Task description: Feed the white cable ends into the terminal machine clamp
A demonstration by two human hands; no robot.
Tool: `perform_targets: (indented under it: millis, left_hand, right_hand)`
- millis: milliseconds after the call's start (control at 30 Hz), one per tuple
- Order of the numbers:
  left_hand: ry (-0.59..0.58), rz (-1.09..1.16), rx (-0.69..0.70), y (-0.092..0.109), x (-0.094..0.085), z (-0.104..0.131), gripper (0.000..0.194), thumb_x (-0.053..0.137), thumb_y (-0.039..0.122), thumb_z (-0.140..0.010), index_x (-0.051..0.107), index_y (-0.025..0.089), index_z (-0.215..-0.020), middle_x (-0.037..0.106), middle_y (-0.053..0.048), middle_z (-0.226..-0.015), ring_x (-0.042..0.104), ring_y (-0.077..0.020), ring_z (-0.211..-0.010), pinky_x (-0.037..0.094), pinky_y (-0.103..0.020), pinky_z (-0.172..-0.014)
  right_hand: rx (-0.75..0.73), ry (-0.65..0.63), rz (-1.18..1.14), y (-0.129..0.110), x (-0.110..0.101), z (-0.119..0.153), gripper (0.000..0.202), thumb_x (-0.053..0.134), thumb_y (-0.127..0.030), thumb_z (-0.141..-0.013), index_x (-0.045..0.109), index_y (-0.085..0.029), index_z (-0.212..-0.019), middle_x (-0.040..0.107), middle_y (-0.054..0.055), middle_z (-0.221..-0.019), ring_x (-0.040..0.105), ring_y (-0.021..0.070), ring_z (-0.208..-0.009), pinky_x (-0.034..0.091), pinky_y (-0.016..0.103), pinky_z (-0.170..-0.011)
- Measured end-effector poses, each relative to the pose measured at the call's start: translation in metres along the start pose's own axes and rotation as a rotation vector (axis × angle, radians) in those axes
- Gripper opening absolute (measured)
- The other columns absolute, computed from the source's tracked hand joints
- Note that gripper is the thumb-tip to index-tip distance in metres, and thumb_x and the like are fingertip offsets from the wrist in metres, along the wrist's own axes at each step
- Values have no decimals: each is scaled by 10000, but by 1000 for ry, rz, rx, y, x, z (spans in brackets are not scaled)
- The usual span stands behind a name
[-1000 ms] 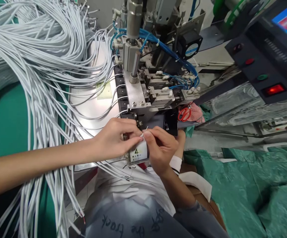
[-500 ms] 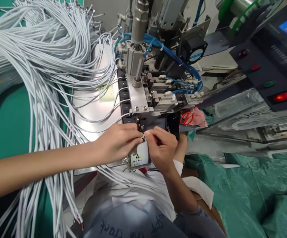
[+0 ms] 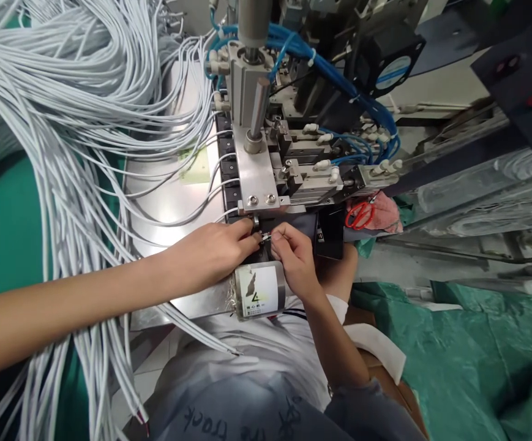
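Note:
My left hand reaches in from the left at the near end of the machine's clamp row, its thumb and fingertips pinched on the end of a white cable. A small shiny cable end shows between my two hands; its fine detail is too small to make out. Close by on the right, the thumb and forefinger of my right hand are pressed together at that end, and what they grip is hidden. Just below sits a metal cylinder with a white label. Several white cables run into the black clamp blocks.
The machine's press, with blue air hoses, rises just beyond my hands. A large bundle of white cables covers the left side. Red-handled scissors lie on a pink cloth at right. Green sheeting lies lower right.
Both hands have moved slightly up, away from the labelled cylinder and nearer the clamp row. The cylinder's label is more exposed. A slight gap now shows between the fingertips; the view has shifted.

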State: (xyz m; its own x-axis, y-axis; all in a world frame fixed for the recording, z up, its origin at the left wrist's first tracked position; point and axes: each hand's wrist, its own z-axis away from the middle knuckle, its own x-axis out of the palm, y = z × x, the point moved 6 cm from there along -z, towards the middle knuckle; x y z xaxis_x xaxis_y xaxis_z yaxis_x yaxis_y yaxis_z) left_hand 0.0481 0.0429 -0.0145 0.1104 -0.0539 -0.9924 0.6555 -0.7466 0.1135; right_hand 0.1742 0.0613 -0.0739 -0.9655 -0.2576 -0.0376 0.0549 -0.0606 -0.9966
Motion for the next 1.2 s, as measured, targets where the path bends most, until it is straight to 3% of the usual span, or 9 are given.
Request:
perform_targets:
  millis: [100, 200, 567, 867, 1200]
  left_hand:
    - [5, -62, 30, 3, -1, -1, 406, 418, 73, -842, 478, 94, -1244, 565, -87, -871, 571, -147, -619, 489, -255, -543]
    - [1, -132, 76, 7, -2, -2, 378, 453, 54, -812, 536, 92, -1179, 553, -84, -854, 555, -156, -578, 490, -281, -527]
    - [-19, -191, 91, 4, -1, -3, 389, 490, 47, -799, 526, 82, -1186, 562, -119, -936, 595, -172, -637, 517, -295, -567]
    - [36, -157, 89, 2, 2, 0, 379, 435, 40, -812, 514, 110, -1176, 542, -82, -905, 566, -149, -628, 483, -258, -552]
    - [79, -166, 100, 3, 0, 2, 391, 433, 31, -824, 489, 89, -1206, 543, -80, -882, 545, -152, -637, 445, -247, -536]
  right_hand:
    - [26, -12, -35, 4, 1, -1, 266, 495, -371, -867, 439, -193, -677, 286, -59, -580, 254, 80, -504, 222, 228, -462]
    - [57, -40, -53, 7, 1, -2, 265, 504, -368, -863, 440, -192, -676, 274, -62, -578, 239, 78, -501, 211, 228, -460]
    - [34, -27, 43, 5, 0, -4, 274, 446, -401, -899, 438, -200, -712, 354, -57, -577, 323, 88, -520, 275, 232, -497]
    - [50, -34, -170, 10, 3, -6, 257, 492, -372, -884, 460, -193, -702, 369, -68, -541, 336, 71, -476, 268, 217, -462]
    - [79, 4, -200, 11, 3, -4, 265, 503, -395, -877, 479, -193, -707, 381, -67, -537, 347, 70, -470, 277, 216, -463]
